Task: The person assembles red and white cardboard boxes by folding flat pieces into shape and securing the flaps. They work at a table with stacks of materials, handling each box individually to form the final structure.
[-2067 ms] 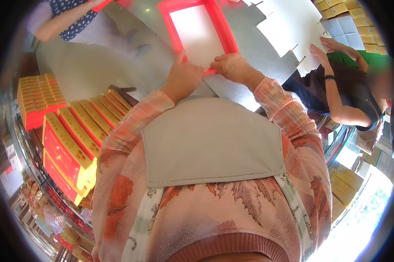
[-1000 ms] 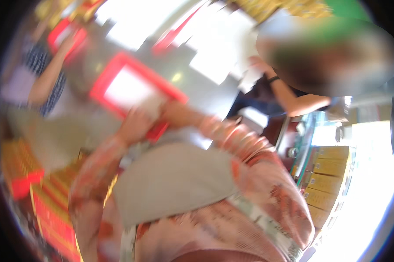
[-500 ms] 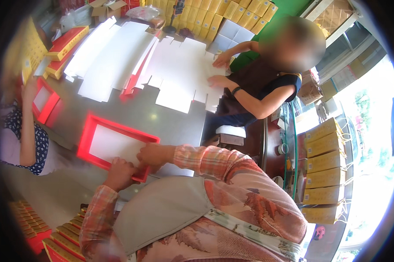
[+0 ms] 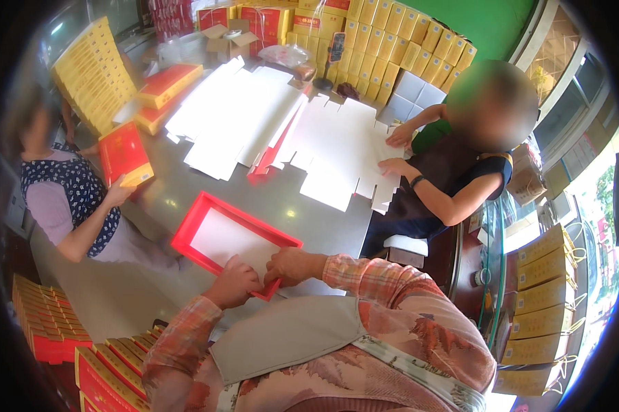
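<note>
A shallow red open box (image 4: 198, 211) with a white inside lies at the table's near edge. My left hand (image 4: 234, 283) grips its near wall by the corner, fingers bent over the edge. Close beside it, my right hand (image 4: 290, 266) is closed on the near right corner of the same box. My fingers hide most of that corner, so what the fingertips press on inside does not show.
Flat white card sheets (image 4: 333, 154) cover the table's far side, a co-worker's hands (image 4: 400, 161) on them at the right. At left, another person holds a red-and-yellow box (image 4: 125, 154). Stacked boxes (image 4: 45, 319) stand lower left; yellow bags (image 4: 539, 305) line the right.
The view has shifted, so the scene sits lower and further right. My hands stay on the red box corner. The person at left now holds a red-and-yellow box instead of showing an open red one.
</note>
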Action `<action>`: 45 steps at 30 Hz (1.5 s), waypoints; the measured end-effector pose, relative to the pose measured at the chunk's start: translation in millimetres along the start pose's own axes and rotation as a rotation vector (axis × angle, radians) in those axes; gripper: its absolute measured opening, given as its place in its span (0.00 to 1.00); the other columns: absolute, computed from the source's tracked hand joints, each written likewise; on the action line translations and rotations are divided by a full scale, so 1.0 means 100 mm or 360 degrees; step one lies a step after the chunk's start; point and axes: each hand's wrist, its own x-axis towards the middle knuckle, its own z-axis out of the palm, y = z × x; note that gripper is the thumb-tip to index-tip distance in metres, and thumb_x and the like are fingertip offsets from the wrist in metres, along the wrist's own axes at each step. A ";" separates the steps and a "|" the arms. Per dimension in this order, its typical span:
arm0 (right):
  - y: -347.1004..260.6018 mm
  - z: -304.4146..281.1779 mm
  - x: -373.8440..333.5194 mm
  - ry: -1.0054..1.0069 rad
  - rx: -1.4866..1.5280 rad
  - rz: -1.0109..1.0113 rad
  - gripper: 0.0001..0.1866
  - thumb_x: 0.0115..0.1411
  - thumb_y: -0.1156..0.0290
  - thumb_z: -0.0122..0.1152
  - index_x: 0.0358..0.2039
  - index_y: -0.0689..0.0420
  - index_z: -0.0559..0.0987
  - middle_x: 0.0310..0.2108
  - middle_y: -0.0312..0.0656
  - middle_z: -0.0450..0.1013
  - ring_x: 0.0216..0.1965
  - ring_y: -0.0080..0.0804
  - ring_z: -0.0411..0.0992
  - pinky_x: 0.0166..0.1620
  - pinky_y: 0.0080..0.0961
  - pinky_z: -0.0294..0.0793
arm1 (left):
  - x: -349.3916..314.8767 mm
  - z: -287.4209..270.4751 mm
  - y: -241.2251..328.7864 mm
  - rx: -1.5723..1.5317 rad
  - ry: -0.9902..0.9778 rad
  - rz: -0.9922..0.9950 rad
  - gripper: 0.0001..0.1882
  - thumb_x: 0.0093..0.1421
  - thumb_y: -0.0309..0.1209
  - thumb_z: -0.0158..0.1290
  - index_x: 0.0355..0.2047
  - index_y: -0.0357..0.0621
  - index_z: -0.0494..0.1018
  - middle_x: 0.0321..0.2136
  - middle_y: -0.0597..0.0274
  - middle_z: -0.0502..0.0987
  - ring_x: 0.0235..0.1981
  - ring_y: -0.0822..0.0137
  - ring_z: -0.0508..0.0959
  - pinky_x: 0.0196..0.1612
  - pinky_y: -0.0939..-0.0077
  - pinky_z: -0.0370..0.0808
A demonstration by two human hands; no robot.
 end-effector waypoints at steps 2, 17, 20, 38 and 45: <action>0.01 0.00 0.01 -0.0018 -0.0047 -0.0022 0.11 0.61 0.52 0.68 0.44 0.26 0.89 0.42 0.28 0.80 0.46 0.38 0.78 0.47 0.40 0.78 | 0.00 -0.02 0.04 0.0061 0.0031 0.0011 0.07 0.51 0.29 0.65 0.31 0.60 0.84 0.33 0.75 0.79 0.48 0.64 0.77 0.64 0.41 0.62; -0.21 -0.09 0.00 0.0059 -0.0373 -0.0007 0.11 0.60 0.60 0.68 0.40 0.50 0.85 0.39 0.36 0.81 0.47 0.40 0.80 0.49 0.42 0.80 | -0.26 0.08 0.08 0.0417 0.0093 -0.0490 0.07 0.58 0.32 0.60 0.36 0.45 0.80 0.30 0.56 0.81 0.42 0.54 0.82 0.72 0.33 0.59; -0.06 -0.10 0.08 0.0178 -0.0689 -0.0062 0.11 0.58 0.60 0.69 0.39 0.49 0.85 0.38 0.35 0.81 0.47 0.40 0.80 0.51 0.40 0.79 | -0.48 0.03 -0.17 0.0659 0.0441 -0.0556 0.11 0.57 0.36 0.64 0.38 0.47 0.81 0.34 0.57 0.82 0.47 0.55 0.81 0.76 0.31 0.52; 0.02 -0.06 0.22 -0.0042 -0.0126 0.0438 0.21 0.52 0.51 0.76 0.42 0.48 0.83 0.43 0.38 0.78 0.52 0.40 0.76 0.50 0.44 0.75 | -0.10 -0.07 0.26 0.0234 0.0271 -0.0292 0.17 0.46 0.36 0.72 0.34 0.47 0.80 0.33 0.63 0.78 0.39 0.57 0.78 0.52 0.58 0.69; -0.09 -0.17 0.21 -0.0202 -0.0031 0.0442 0.19 0.54 0.54 0.75 0.42 0.47 0.82 0.45 0.39 0.77 0.53 0.41 0.75 0.52 0.45 0.72 | -0.08 -0.06 0.31 0.0310 0.0238 -0.0324 0.16 0.47 0.37 0.71 0.33 0.48 0.80 0.31 0.63 0.78 0.37 0.59 0.78 0.47 0.60 0.68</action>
